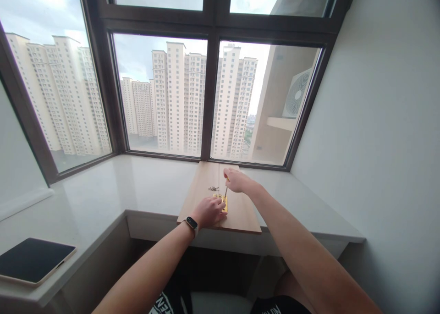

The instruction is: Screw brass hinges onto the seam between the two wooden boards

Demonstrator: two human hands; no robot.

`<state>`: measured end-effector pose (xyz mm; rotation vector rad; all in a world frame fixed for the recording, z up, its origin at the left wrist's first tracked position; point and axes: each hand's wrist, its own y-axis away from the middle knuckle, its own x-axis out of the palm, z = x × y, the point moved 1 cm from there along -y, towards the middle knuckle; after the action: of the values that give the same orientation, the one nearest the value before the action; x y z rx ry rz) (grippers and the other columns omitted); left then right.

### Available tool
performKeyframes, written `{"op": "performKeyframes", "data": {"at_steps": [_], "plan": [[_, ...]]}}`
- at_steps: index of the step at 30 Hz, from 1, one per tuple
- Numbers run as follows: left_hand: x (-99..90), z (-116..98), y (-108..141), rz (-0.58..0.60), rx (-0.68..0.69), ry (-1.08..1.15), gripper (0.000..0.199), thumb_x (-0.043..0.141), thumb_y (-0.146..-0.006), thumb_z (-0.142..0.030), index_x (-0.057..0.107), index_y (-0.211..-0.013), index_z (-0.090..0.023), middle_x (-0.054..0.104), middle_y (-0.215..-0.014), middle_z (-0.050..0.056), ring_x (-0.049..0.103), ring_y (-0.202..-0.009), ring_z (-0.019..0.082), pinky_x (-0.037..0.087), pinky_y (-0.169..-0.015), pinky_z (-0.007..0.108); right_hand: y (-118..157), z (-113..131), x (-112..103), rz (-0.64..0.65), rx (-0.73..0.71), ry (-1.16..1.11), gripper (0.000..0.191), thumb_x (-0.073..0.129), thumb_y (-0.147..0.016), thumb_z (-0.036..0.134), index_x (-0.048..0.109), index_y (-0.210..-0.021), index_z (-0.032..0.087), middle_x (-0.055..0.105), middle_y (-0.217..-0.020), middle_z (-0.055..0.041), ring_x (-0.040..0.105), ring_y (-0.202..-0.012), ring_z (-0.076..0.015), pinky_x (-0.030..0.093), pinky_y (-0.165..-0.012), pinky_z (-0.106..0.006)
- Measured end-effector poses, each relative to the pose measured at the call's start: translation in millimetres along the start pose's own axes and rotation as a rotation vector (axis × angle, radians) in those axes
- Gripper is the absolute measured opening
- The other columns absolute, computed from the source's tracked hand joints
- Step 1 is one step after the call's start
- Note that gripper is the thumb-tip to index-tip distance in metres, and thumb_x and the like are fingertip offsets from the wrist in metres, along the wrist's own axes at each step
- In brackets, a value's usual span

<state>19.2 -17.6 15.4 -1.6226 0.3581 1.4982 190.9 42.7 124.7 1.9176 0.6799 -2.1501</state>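
Note:
A wooden board (pixel 240 215) lies on the white sill, with a small yellow plate (pixel 225 207) on it. My left hand (pixel 209 212), with a watch (pixel 191 222) on its wrist, is closed on the yellow plate and covers part of it. Above the plate, my right hand (pixel 235 180) grips the yellow handle of a screwdriver (pixel 226 192), whose shaft points down at the plate's upper part. Several small screws (pixel 213 189) lie in a loose pile on the board, just beyond the plate.
A dark-screened tablet (pixel 36 259) lies on the sill at the far left. Framed windows rise behind the white sill (pixel 151 181), and a wall (pixel 371 121) stands at the right. The board's near end overhangs the sill's front edge.

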Motion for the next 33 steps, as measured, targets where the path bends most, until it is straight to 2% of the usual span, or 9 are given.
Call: {"op": "performKeyframes", "data": {"at_steps": [4,8,10,14,19,25,33], "plan": [[0.0,0.8,1.3,-0.023,-0.07,0.063,0.026,0.054,-0.099,-0.046,0.062,-0.1,-0.022,0.066,-0.101,0.01,0.063,-0.096,0.026,0.049,-0.082,0.038,-2.5,-1.2,0.2,-0.011,-0.022,-0.04,0.008,0.059,-0.09,0.016,0.057,-0.097,0.021,0.069,-0.104,-0.0059,0.06,-0.09,-0.0177,0.037,-0.071,-0.026],[2.8,5.1,4.2,-0.166,-0.328,0.104,0.049,0.067,-0.086,-0.06,0.058,-0.115,-0.022,0.062,-0.114,0.012,0.059,-0.106,0.03,0.049,-0.092,0.043,-1.8,-1.3,-3.6,-0.022,-0.004,-0.044,0.01,0.064,-0.089,0.02,0.057,-0.096,0.021,0.07,-0.1,-0.0053,0.06,-0.089,-0.0183,0.035,-0.068,-0.027],[5.8,7.3,4.9,-0.191,-0.41,0.118,0.057,0.068,-0.082,-0.064,0.057,-0.118,-0.021,0.062,-0.116,0.013,0.058,-0.109,0.032,0.047,-0.096,0.045,-0.7,-1.2,-4.9,-0.022,0.022,-0.038,0.009,0.064,-0.09,0.022,0.057,-0.095,0.022,0.07,-0.097,-0.0051,0.06,-0.086,-0.0182,0.034,-0.065,-0.027],[12.3,10.7,3.5,-0.164,-0.407,0.159,0.069,0.066,-0.08,-0.07,0.057,-0.126,-0.019,0.062,-0.121,0.015,0.056,-0.115,0.035,0.043,-0.103,0.047,-0.1,-1.8,-3.4,-0.034,0.032,-0.013,0.005,0.061,-0.093,0.024,0.057,-0.091,0.022,0.069,-0.095,-0.0052,0.06,-0.085,-0.0185,0.033,-0.064,-0.028],[19.1,16.0,2.2,-0.117,-0.418,0.199,0.082,0.061,-0.078,-0.077,0.055,-0.135,-0.018,0.062,-0.131,0.017,0.054,-0.122,0.037,0.04,-0.107,0.047,-1.2,-3.3,0.8,-0.033,-0.022,-0.018,0.005,0.059,-0.091,0.016,0.058,-0.093,0.021,0.068,-0.105,-0.0073,0.06,-0.09,-0.0179,0.037,-0.071,-0.026],[22.6,19.2,2.4,-0.048,-0.432,0.217,0.084,0.056,-0.08,-0.08,0.053,-0.139,-0.02,0.064,-0.132,0.016,0.055,-0.125,0.036,0.04,-0.108,0.046,-0.1,-1.1,-2.6,-0.011,-0.023,-0.023,0.007,0.063,-0.089,0.015,0.061,-0.093,0.021,0.07,-0.102,-0.0066,0.06,-0.091,-0.0182,0.038,-0.073,-0.026],[21.2,18.1,2.8,-0.062,-0.421,0.22,0.081,0.055,-0.081,-0.079,0.056,-0.135,-0.018,0.065,-0.128,0.016,0.056,-0.122,0.036,0.041,-0.105,0.047,0.2,7.2,-3.0,-0.034,0.03,0.027,0.003,0.06,-0.093,0.019,0.063,-0.092,0.02,0.071,-0.097,-0.0091,0.063,-0.092,-0.0211,0.039,-0.071,-0.028]]}}
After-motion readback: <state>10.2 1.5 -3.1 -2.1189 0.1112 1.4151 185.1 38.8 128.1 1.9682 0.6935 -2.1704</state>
